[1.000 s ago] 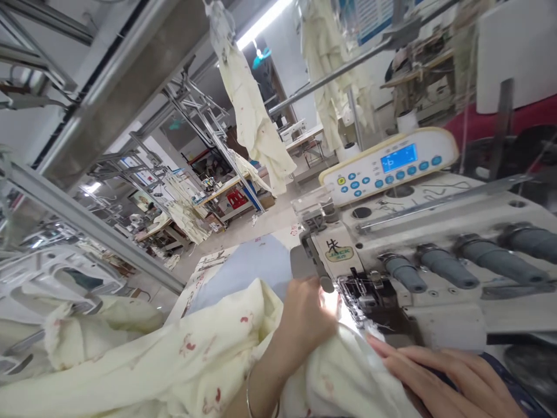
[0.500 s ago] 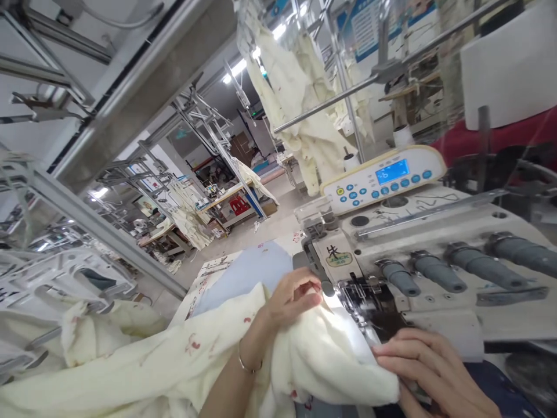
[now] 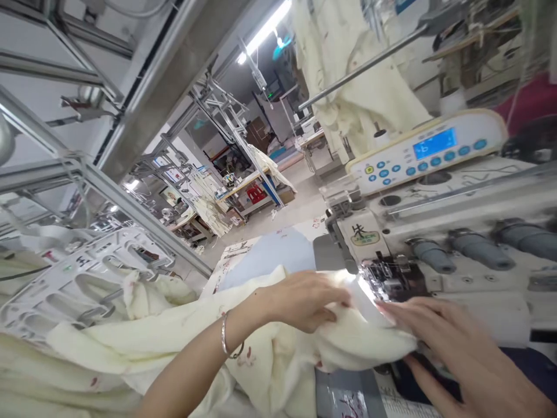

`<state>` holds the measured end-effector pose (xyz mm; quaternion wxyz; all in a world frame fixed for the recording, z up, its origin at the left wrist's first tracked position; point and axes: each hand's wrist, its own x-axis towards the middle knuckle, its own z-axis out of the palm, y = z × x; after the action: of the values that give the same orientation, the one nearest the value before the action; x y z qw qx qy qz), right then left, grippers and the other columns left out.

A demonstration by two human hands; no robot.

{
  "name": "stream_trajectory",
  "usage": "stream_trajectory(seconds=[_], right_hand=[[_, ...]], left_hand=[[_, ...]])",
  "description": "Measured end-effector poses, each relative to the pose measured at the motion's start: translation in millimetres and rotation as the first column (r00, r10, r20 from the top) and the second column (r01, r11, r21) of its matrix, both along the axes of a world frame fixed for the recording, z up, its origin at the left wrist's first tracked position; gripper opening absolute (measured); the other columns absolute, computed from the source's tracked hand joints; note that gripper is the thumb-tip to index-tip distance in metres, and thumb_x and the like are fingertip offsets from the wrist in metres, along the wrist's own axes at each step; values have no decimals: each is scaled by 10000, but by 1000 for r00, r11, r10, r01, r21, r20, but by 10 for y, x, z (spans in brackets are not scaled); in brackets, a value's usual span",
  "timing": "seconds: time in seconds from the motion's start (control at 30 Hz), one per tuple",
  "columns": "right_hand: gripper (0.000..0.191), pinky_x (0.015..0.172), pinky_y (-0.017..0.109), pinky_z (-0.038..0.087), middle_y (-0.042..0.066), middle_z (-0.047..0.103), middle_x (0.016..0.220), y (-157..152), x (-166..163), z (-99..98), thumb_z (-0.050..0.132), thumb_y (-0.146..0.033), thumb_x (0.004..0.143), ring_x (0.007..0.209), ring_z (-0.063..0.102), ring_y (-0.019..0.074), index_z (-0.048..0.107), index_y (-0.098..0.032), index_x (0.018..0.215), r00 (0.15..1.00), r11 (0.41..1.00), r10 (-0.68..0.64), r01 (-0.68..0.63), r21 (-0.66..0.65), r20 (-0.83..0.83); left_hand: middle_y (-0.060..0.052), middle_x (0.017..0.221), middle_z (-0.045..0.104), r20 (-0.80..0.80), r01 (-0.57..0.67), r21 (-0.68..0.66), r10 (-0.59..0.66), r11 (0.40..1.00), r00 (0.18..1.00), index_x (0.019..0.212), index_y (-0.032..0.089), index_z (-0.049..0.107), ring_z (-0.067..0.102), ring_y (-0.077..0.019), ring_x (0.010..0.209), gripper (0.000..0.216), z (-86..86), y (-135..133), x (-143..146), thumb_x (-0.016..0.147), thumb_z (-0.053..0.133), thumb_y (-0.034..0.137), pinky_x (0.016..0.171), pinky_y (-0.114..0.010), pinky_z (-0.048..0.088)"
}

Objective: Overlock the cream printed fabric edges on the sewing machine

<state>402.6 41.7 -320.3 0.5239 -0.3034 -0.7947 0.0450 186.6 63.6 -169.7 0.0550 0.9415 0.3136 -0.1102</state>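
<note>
A cream fleecy fabric with small reddish prints drapes across the sewing machine's bed, its edge under the lit needle area. My left hand, a silver bangle at the wrist, bends its fingers over the fabric just left of the presser foot and seems to grip a fold. Close to the needle, my right hand has its fingertips on the fabric's right edge, thumb lower down; it is slightly blurred. The overlock-type sewing machine has a control panel with a blue display. The exact grip under both hands is hidden.
Grey tension knobs line the machine's front. At left, a white slotted plastic rack carries more cream cloth. A metal rail slants overhead, and cream garments hang behind the machine. Other workstations stand farther back.
My left hand has turned flatter and reaches further toward the presser foot. My right hand stays at the fabric's edge. The whole view has shifted, with the machine now further right.
</note>
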Motion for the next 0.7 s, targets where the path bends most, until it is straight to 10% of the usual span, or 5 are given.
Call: stream_trajectory(seconds=[0.23, 0.4, 0.53, 0.7], right_hand=[[448, 771, 234, 566, 29, 617, 1043, -229, -123, 285, 793, -317, 618, 962, 633, 191, 617, -262, 1026, 992, 981, 43, -64, -182, -120], [267, 756, 181, 553, 22, 661, 962, -459, -81, 150, 711, -387, 789, 883, 668, 158, 618, -234, 986, 973, 974, 74, -118, -196, -218], [159, 871, 201, 524, 9, 665, 864, -437, -2, 95, 601, -352, 890, 863, 671, 147, 592, -209, 960, 992, 1000, -2, 1, -9, -125], [141, 819, 200, 537, 16, 656, 805, -366, 51, 168, 505, -261, 928, 770, 664, 132, 608, -203, 852, 999, 996, 21, -17, 83, -48]], left_hand=[[-37, 962, 670, 398, 94, -164, -21, 982, 917, 782, 185, 543, 569, -155, 873, 178, 351, -132, 62, 811, 691, 279, 920, -326, 425], [-11, 1071, 710, 434, 110, -295, 30, 949, 901, 810, 212, 477, 606, -147, 934, 92, 115, -95, 234, 810, 546, 153, 968, -329, 428], [-54, 1114, 662, 314, 128, -156, -74, 979, 946, 1061, 202, 543, 603, -210, 986, 351, -38, -55, 299, 712, 579, 192, 912, -345, 469], [-24, 907, 653, 157, 59, 107, -76, 992, 985, 896, 193, 600, 598, -174, 780, 252, -174, -33, 225, 683, 486, 124, 676, -296, 465]])
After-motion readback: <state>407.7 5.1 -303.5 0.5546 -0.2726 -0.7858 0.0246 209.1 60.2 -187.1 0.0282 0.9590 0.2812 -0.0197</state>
